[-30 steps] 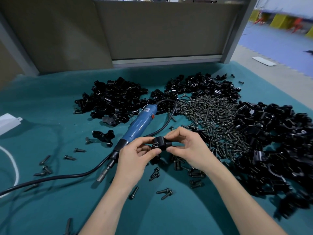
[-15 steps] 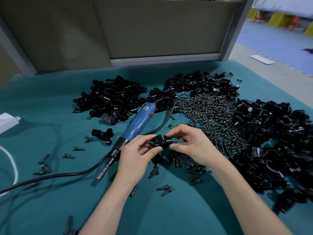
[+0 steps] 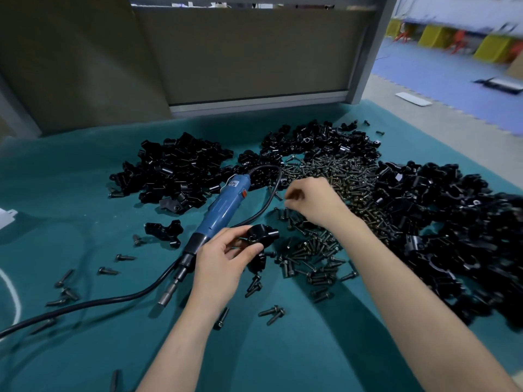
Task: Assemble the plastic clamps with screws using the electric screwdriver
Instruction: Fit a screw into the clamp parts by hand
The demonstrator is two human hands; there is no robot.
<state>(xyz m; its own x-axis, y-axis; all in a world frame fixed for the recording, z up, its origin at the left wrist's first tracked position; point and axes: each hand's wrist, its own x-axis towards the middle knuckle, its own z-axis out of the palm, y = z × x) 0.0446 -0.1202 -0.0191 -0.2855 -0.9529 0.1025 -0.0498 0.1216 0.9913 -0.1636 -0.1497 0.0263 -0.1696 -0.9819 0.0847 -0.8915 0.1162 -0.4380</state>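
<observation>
We're at the teal cloth-covered table [image 3: 85, 193], and our hands have split apart.
Heaps of loose black plastic clamps [image 3: 175, 168] ring the far side, with the pile of dark metal screws [image 3: 339, 176] between them. The blue electric screwdriver [image 3: 223, 210] lies on its side beside the left hand [image 3: 218, 264], which alone now pinches the black plastic clamp [image 3: 261, 236] just above the cloth. The right hand [image 3: 314, 202] has let go and reached to the screw pile's near edge, fingers curled; we cannot tell if it holds a screw.
</observation>
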